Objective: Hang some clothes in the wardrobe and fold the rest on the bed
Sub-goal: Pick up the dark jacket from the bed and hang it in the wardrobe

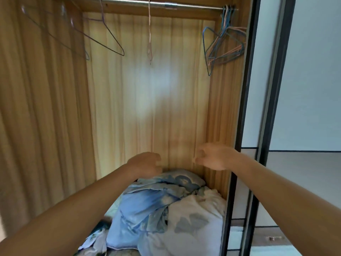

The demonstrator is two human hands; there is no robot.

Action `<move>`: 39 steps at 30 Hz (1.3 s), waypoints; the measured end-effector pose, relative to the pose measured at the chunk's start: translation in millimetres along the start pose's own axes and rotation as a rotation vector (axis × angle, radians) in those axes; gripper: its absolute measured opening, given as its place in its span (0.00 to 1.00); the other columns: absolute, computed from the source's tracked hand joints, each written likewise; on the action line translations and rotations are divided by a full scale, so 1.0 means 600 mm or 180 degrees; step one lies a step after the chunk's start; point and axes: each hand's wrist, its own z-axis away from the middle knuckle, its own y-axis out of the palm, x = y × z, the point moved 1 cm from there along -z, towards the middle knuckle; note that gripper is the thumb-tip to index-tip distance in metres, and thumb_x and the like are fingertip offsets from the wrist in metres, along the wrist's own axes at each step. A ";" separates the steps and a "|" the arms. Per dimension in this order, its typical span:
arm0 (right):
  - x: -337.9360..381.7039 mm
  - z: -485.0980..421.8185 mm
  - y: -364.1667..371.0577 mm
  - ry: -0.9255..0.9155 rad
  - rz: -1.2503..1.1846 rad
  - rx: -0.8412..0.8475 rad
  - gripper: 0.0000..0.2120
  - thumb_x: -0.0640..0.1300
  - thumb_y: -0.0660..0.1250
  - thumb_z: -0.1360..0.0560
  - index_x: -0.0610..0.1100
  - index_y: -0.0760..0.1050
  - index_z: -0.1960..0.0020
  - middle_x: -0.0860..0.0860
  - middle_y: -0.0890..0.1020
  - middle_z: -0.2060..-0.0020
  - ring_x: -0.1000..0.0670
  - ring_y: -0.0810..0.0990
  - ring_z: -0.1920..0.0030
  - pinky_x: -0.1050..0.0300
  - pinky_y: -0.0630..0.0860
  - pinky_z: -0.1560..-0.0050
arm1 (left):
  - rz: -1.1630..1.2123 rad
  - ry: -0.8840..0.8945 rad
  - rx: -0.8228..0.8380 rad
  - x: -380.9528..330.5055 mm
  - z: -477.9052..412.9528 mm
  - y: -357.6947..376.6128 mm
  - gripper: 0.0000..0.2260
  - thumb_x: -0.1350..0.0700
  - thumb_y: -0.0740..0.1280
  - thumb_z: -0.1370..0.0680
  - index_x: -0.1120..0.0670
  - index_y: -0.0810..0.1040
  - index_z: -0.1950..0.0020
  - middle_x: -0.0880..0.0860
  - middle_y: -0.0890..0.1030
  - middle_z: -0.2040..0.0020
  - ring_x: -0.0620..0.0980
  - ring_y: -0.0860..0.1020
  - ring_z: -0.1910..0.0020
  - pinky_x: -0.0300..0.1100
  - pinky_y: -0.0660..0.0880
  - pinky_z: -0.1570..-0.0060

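My left hand (145, 163) reaches into the open wardrobe (147, 108) with its fingers curled and nothing visible in them. It hovers just above a heap of blue and white floral fabric (162, 206) on the wardrobe floor. My right hand (214, 157) is level with it near the right wall. Its fingertips are pinched together on something small and pale that is too blurred to identify. Overhead runs the metal rail (162, 5). On it hang two dark wire hangers (103, 39) at the left, one pink hanger (149, 43) in the middle and a bunch of blue and pink hangers (223, 45) at the right.
A dark-framed sliding door (249, 126) stands at the wardrobe's right edge. Beyond it are a pale wall and floor (304, 163). The left wooden side wall (42, 108) is close to my left arm. No garment hangs on the rail.
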 end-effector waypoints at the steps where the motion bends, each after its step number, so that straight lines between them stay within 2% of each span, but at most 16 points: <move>1: 0.004 0.001 0.004 0.0044 -0.0072 0.0053 0.24 0.62 0.61 0.20 0.49 0.73 0.30 0.50 0.76 0.34 0.47 0.75 0.37 0.48 0.74 0.37 | -0.0025 -0.0020 -0.0001 0.008 0.005 -0.001 0.29 0.41 0.61 0.19 0.48 0.60 0.20 0.51 0.61 0.20 0.52 0.62 0.23 0.46 0.63 0.26; 4: 0.016 0.018 0.018 0.0147 -0.0203 0.0231 0.25 0.61 0.61 0.19 0.48 0.71 0.28 0.48 0.74 0.30 0.46 0.73 0.34 0.48 0.71 0.33 | -0.0028 -0.0010 0.0001 0.008 0.014 0.003 0.27 0.42 0.61 0.19 0.49 0.63 0.21 0.51 0.64 0.22 0.53 0.65 0.25 0.48 0.65 0.28; 6: 0.019 0.038 0.030 0.0274 -0.0244 0.0259 0.29 0.61 0.61 0.19 0.47 0.67 0.24 0.47 0.71 0.27 0.45 0.71 0.30 0.49 0.69 0.31 | -0.0093 0.0138 0.0024 -0.009 0.018 0.012 0.24 0.44 0.62 0.19 0.53 0.69 0.26 0.52 0.71 0.28 0.52 0.71 0.31 0.46 0.69 0.34; 8: 0.015 0.065 0.044 0.0428 -0.0267 0.0268 0.27 0.61 0.61 0.19 0.47 0.70 0.27 0.48 0.75 0.32 0.46 0.74 0.35 0.50 0.72 0.37 | -0.0051 0.0383 0.0077 -0.030 0.013 0.028 0.18 0.46 0.62 0.20 0.55 0.75 0.34 0.49 0.76 0.42 0.50 0.75 0.42 0.44 0.70 0.48; 10: 0.005 0.099 0.056 0.0648 -0.0256 0.0332 0.20 0.61 0.61 0.19 0.48 0.76 0.36 0.50 0.78 0.40 0.45 0.76 0.39 0.52 0.73 0.44 | 0.0018 0.0575 0.0109 -0.058 0.004 0.046 0.14 0.46 0.64 0.20 0.55 0.77 0.42 0.51 0.78 0.47 0.50 0.76 0.48 0.44 0.71 0.55; 12: -0.007 0.143 0.061 0.0935 -0.0201 0.0352 0.19 0.60 0.61 0.19 0.47 0.77 0.40 0.48 0.79 0.43 0.44 0.77 0.39 0.50 0.74 0.42 | -0.0047 0.0803 0.0122 -0.093 -0.002 0.063 0.15 0.45 0.64 0.21 0.54 0.77 0.41 0.52 0.78 0.47 0.52 0.77 0.48 0.45 0.74 0.52; 14: -0.019 0.195 0.064 0.1281 -0.0154 0.0272 0.25 0.61 0.61 0.19 0.45 0.73 0.31 0.46 0.76 0.34 0.43 0.75 0.35 0.48 0.72 0.35 | -0.0047 0.1052 0.0173 -0.134 0.000 0.083 0.16 0.44 0.63 0.21 0.53 0.78 0.40 0.51 0.79 0.45 0.51 0.78 0.48 0.48 0.76 0.47; 16: -0.031 0.253 0.071 0.1669 -0.0097 0.0198 0.28 0.61 0.61 0.19 0.45 0.70 0.27 0.46 0.74 0.30 0.43 0.73 0.32 0.48 0.71 0.33 | 0.0021 0.1374 0.0268 -0.179 0.009 0.105 0.16 0.44 0.64 0.21 0.52 0.79 0.42 0.52 0.80 0.47 0.51 0.79 0.49 0.47 0.77 0.49; 19: -0.039 0.351 0.089 0.2221 -0.0147 0.0097 0.28 0.60 0.63 0.19 0.44 0.69 0.26 0.45 0.74 0.29 0.42 0.74 0.32 0.47 0.71 0.32 | -0.0006 0.1899 0.0412 -0.253 0.036 0.138 0.15 0.44 0.65 0.22 0.52 0.78 0.43 0.52 0.81 0.47 0.52 0.79 0.50 0.47 0.77 0.52; 23: -0.017 0.504 0.127 0.3041 -0.0279 0.0065 0.29 0.60 0.63 0.20 0.45 0.69 0.25 0.46 0.73 0.28 0.44 0.72 0.29 0.49 0.68 0.30 | -0.0220 0.2660 0.0655 -0.356 0.107 0.200 0.22 0.41 0.62 0.21 0.51 0.74 0.31 0.53 0.77 0.35 0.54 0.77 0.42 0.44 0.73 0.52; 24: -0.006 0.548 0.138 0.3255 -0.0294 0.0071 0.28 0.61 0.63 0.20 0.46 0.69 0.26 0.47 0.74 0.28 0.44 0.72 0.29 0.49 0.69 0.31 | -0.0240 0.2852 0.0719 -0.382 0.135 0.218 0.23 0.42 0.62 0.21 0.50 0.72 0.29 0.53 0.76 0.33 0.54 0.76 0.40 0.44 0.73 0.49; 26: 0.021 0.639 0.162 0.3688 -0.0332 0.0072 0.28 0.62 0.64 0.21 0.48 0.69 0.26 0.48 0.75 0.29 0.44 0.72 0.30 0.49 0.70 0.31 | -0.0189 0.3186 0.0895 -0.431 0.200 0.251 0.25 0.43 0.62 0.20 0.49 0.69 0.25 0.53 0.72 0.28 0.54 0.74 0.34 0.46 0.73 0.40; 28: 0.058 0.734 0.182 0.4147 -0.0447 0.0075 0.28 0.61 0.64 0.21 0.49 0.69 0.26 0.49 0.74 0.29 0.45 0.72 0.30 0.49 0.70 0.31 | -0.0162 0.3513 0.1030 -0.478 0.275 0.279 0.25 0.43 0.63 0.20 0.48 0.68 0.24 0.52 0.70 0.26 0.54 0.73 0.32 0.47 0.73 0.37; 34: 0.218 1.026 0.206 0.5481 -0.0609 0.0030 0.28 0.62 0.63 0.21 0.47 0.70 0.27 0.47 0.76 0.31 0.43 0.75 0.34 0.48 0.73 0.35 | -0.0197 0.4663 0.1255 -0.604 0.550 0.330 0.23 0.46 0.64 0.22 0.46 0.70 0.27 0.50 0.72 0.27 0.53 0.73 0.31 0.49 0.72 0.35; 37: 0.321 1.154 0.217 0.6063 -0.0636 -0.0068 0.28 0.63 0.63 0.22 0.49 0.71 0.28 0.47 0.78 0.35 0.45 0.77 0.41 0.50 0.76 0.42 | -0.0164 0.5266 0.1357 -0.647 0.706 0.334 0.23 0.46 0.63 0.22 0.48 0.71 0.27 0.52 0.74 0.29 0.54 0.75 0.35 0.50 0.74 0.37; 39: 0.391 1.233 0.229 0.6433 -0.0690 -0.0178 0.29 0.64 0.63 0.23 0.51 0.70 0.27 0.49 0.78 0.34 0.45 0.78 0.40 0.50 0.76 0.42 | -0.0159 0.5611 0.1430 -0.669 0.815 0.338 0.23 0.45 0.63 0.22 0.48 0.71 0.27 0.53 0.74 0.30 0.54 0.76 0.36 0.51 0.75 0.38</move>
